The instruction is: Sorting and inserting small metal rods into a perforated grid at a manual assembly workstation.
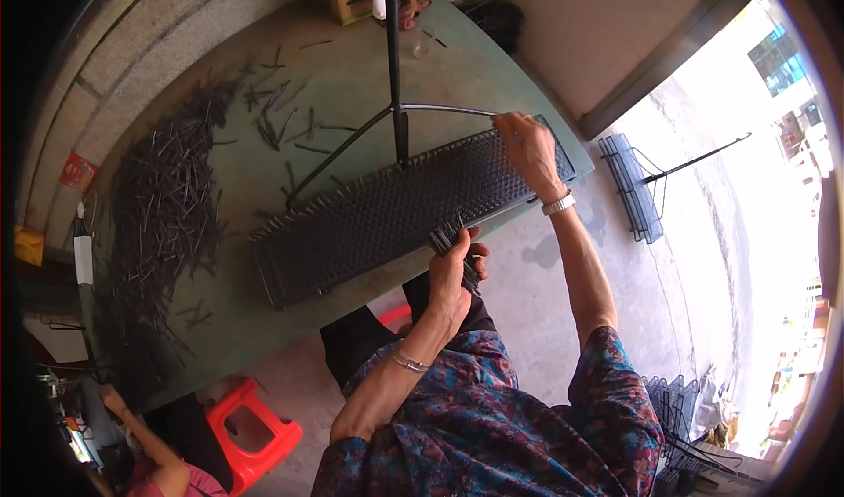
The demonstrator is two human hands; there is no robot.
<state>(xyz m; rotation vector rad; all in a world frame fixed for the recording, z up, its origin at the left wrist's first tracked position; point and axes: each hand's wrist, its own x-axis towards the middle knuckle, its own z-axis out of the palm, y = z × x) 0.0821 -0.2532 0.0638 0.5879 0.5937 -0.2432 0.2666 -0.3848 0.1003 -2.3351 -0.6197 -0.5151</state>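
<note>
A long black panel (378,211) full of small holes lies slantwise on the green table, with short spikes standing along its far edge. A dark metal handle (393,58) with a forked brace rises behind it. My left hand (450,273) is closed round a bundle of thin dark strips (447,233) by the panel's near edge. At the panel's right end, my right hand (530,150) bends down with its fingertips pinched together on the surface; what they hold is too small to make out.
A large heap of dark strips (167,198) covers the left of the green table (237,321). Another person's hand (112,399) is at its lower left edge, near a red stool (251,431). A similar framed panel with a handle (635,189) lies on the floor at right.
</note>
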